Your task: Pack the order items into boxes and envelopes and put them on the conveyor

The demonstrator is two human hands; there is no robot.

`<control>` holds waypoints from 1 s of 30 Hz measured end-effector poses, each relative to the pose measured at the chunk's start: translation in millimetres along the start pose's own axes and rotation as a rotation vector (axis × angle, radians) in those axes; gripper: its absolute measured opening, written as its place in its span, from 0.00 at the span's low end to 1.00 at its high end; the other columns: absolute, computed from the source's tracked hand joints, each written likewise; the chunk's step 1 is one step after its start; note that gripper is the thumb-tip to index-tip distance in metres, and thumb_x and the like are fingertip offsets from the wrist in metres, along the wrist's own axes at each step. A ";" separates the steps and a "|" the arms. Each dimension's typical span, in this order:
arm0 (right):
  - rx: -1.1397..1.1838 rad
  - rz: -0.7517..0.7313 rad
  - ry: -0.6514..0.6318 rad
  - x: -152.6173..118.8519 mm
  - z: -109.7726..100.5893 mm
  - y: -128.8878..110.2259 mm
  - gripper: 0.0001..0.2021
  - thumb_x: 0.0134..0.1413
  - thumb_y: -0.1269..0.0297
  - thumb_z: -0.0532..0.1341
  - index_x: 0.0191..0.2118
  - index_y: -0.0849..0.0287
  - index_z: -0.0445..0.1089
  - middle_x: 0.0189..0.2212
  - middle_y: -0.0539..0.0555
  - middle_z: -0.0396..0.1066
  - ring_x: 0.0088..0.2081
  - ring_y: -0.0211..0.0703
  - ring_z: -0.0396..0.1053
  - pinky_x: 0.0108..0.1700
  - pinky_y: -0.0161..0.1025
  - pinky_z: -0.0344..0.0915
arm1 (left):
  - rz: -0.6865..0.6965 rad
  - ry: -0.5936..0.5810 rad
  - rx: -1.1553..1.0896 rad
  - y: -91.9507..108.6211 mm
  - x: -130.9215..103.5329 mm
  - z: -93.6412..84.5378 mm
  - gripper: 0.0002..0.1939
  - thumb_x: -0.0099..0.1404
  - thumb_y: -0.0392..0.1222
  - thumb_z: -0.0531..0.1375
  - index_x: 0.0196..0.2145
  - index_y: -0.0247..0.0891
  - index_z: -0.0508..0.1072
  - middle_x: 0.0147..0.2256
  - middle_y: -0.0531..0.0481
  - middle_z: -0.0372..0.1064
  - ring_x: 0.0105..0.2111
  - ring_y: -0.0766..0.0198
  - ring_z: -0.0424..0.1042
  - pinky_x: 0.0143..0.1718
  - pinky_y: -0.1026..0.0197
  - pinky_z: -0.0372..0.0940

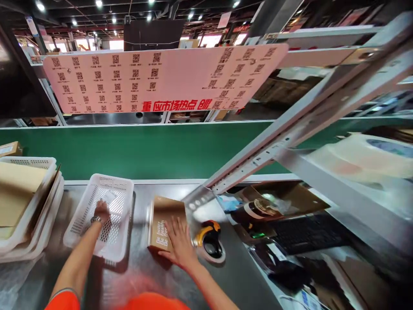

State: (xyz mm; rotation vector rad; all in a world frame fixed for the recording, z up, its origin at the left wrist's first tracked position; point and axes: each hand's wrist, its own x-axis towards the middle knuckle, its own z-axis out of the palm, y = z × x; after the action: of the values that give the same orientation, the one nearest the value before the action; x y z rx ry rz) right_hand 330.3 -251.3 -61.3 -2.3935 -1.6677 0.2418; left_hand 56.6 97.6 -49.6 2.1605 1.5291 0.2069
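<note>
Reaching into a white perforated plastic basket (pixel 124 247), my left hand (pixel 102 211) has its fingers bent together at the near edge of a small clear plastic packet (pixel 109 196). The fingertips are small and partly hidden, but they seem to pinch the packet. My right hand (pixel 180 241) lies with fingers spread on a brown cardboard box (pixel 167 209) with white lettering. The box rests on the metal table just right of the basket. Beside the right hand stands a tape dispenser (pixel 209 239) in orange and black with a tape roll.
Stacked white baskets (pixel 48 215) hold cardboard at the left. A green conveyor belt (pixel 145 150) runs behind the table (pixel 142 267). A slanted metal post (pixel 245 159) rises on the right, near a black keyboard (pixel 300 232). A pink board (pixel 190 77) with codes hangs ahead.
</note>
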 end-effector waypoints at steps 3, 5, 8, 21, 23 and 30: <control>0.005 -0.042 -0.086 18.2 -19.3 21.6 0.62 0.48 0.31 0.74 0.82 0.54 0.55 0.84 0.72 0.40 0.83 0.81 0.35 0.80 0.79 0.35 | 0.018 -0.014 0.097 -6.3 4.8 24.8 0.22 0.65 0.34 0.64 0.55 0.27 0.79 0.67 0.22 0.70 0.72 0.31 0.65 0.69 0.34 0.64; 0.023 -0.067 -0.120 30.0 -29.3 30.7 0.63 0.46 0.30 0.75 0.82 0.55 0.55 0.83 0.73 0.40 0.83 0.81 0.36 0.80 0.79 0.35 | 0.076 -0.027 0.127 -10.3 -1.0 38.2 0.19 0.66 0.33 0.62 0.53 0.29 0.80 0.62 0.25 0.75 0.69 0.34 0.69 0.68 0.36 0.66; 0.068 -0.077 -0.140 45.3 -40.1 36.6 0.65 0.43 0.29 0.75 0.81 0.58 0.57 0.82 0.74 0.45 0.82 0.84 0.39 0.80 0.79 0.34 | 0.164 -0.045 0.148 -16.6 -16.4 48.4 0.12 0.67 0.32 0.60 0.46 0.34 0.81 0.48 0.35 0.81 0.57 0.42 0.78 0.59 0.42 0.72; 1.175 0.350 -0.143 59.9 -95.3 -34.7 0.47 0.58 0.16 0.53 0.48 0.59 0.85 0.47 0.66 0.85 0.49 0.60 0.82 0.52 0.55 0.78 | 0.929 0.274 -0.283 81.5 -91.9 -1.0 0.23 0.66 0.26 0.58 0.46 0.46 0.87 0.57 0.44 0.83 0.69 0.46 0.71 0.68 0.35 0.71; 1.356 0.337 -0.296 47.1 -103.0 -49.3 0.39 0.52 0.21 0.66 0.40 0.59 0.84 0.38 0.60 0.85 0.39 0.52 0.81 0.42 0.46 0.75 | 1.044 0.231 -0.370 112.3 -113.9 -2.1 0.21 0.68 0.27 0.58 0.45 0.47 0.87 0.57 0.45 0.83 0.69 0.48 0.72 0.67 0.36 0.72; 1.604 0.424 -0.015 6.4 -116.6 -59.6 0.33 0.33 0.30 0.81 0.31 0.57 0.80 0.28 0.53 0.81 0.30 0.44 0.74 0.38 0.42 0.68 | 0.339 -0.016 -0.941 175.7 -174.0 13.1 0.23 0.73 0.51 0.65 0.61 0.42 0.80 0.62 0.35 0.78 0.63 0.45 0.78 0.60 0.40 0.78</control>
State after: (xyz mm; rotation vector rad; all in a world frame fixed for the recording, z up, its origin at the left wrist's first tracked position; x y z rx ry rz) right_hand 308.5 -234.7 66.9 -1.3246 -0.3919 1.1099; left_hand 147.1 -111.7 46.8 1.5932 0.7697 0.8290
